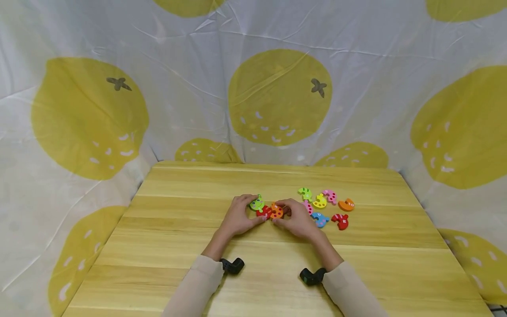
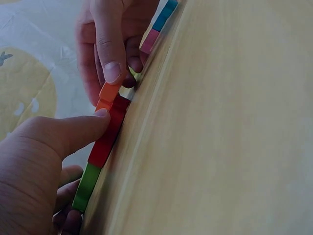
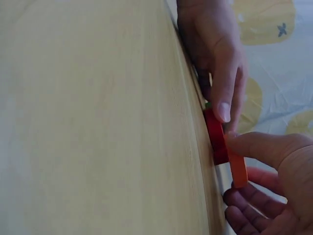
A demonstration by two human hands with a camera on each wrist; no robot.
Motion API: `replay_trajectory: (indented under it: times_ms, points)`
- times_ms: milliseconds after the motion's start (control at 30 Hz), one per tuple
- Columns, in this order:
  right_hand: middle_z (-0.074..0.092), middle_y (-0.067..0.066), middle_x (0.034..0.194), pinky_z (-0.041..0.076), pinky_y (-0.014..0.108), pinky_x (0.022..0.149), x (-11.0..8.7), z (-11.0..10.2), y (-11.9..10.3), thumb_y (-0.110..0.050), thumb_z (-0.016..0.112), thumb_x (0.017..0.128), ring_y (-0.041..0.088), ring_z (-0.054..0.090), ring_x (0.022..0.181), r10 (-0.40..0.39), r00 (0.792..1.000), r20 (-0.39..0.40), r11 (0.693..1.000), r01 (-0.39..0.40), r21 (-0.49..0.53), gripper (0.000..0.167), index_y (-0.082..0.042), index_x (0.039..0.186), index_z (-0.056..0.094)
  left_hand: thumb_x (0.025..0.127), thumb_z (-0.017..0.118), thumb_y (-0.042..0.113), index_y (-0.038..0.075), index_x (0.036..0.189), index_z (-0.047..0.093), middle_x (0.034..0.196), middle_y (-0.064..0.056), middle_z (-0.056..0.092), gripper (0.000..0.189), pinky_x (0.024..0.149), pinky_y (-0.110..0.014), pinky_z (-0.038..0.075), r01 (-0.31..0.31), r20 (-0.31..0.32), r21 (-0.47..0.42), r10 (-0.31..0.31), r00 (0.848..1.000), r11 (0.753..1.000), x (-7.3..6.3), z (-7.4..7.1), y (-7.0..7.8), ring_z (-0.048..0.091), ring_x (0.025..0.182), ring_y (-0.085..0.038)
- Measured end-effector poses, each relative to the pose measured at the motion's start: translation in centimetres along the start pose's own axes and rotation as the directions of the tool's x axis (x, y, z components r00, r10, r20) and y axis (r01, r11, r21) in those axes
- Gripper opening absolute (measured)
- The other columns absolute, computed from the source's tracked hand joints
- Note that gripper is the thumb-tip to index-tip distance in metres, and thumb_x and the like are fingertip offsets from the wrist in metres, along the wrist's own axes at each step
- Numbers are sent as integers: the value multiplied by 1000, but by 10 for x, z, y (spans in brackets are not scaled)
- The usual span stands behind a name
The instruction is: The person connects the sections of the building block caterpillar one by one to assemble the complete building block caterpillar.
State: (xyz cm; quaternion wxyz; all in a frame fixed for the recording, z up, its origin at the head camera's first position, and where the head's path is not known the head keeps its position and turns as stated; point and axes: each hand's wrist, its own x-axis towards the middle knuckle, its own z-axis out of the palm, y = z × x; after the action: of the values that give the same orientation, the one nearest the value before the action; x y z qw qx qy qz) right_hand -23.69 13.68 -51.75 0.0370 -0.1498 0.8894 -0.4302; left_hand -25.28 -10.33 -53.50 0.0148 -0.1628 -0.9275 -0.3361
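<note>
A green caterpillar-head puzzle piece (image 1: 257, 203) with a smiling face lies joined to a red puzzle piece (image 1: 264, 213) marked 2. My left hand (image 1: 240, 215) holds this pair, its thumb on the red piece's near edge and its fingers behind the green head. My right hand (image 1: 298, 219) pinches an orange puzzle piece (image 1: 276, 211) with red dots between thumb and fingers. In the right wrist view the orange piece (image 3: 238, 168) sits a little higher than the red piece (image 3: 215, 137) and overlaps its end. The left wrist view shows the green piece (image 2: 87, 187) low on the wood.
To the right on the wooden table (image 1: 166, 246) lie more number pieces: a blue one (image 1: 320, 219), a red one (image 1: 340, 221), an orange one (image 1: 346, 204), a yellow one (image 1: 319, 201), a green one (image 1: 305, 193) and pink ones (image 1: 330, 196). A lemon-print cloth (image 1: 190, 88) hangs behind.
</note>
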Motion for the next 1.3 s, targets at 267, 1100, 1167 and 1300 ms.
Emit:
replay_trajectory:
  times_ms: [267,1100,1167,1300]
  points:
    - [69,7,119,54,39,94,-1,7,-6,-21,87,83,20,63,105,35,999,-32,999,-36,-30,50,-8,128,70,83,80,54,17,149,56,149,-10,55,79,116,-52,43,-6,-7,-6,6,1000,1000,-1,-1,0,45,140,-32]
    - [71,14,112,54,33,83,-12,-39,14,-19,83,88,25,64,95,16,994,-110,999,-20,-39,51,0,132,66,86,80,48,14,147,57,148,-12,53,74,115,-52,43,-13,-18,-40,12,1000,999,-2,-3,0,45,139,-33]
    - [71,14,110,54,33,82,-16,-45,18,-19,82,88,25,64,94,24,992,-122,998,-30,-51,50,-1,132,66,86,80,47,13,147,57,149,-11,53,73,117,-52,41,-17,-13,-41,17,1000,999,-2,-3,0,44,141,-33]
    - [70,13,115,55,39,87,-22,-55,27,-23,81,90,25,63,99,41,990,-133,994,-54,-92,50,-2,133,66,87,79,46,13,147,56,152,-9,53,72,121,-51,37,-22,-2,-36,22,1000,999,-2,-3,-1,42,145,-32]
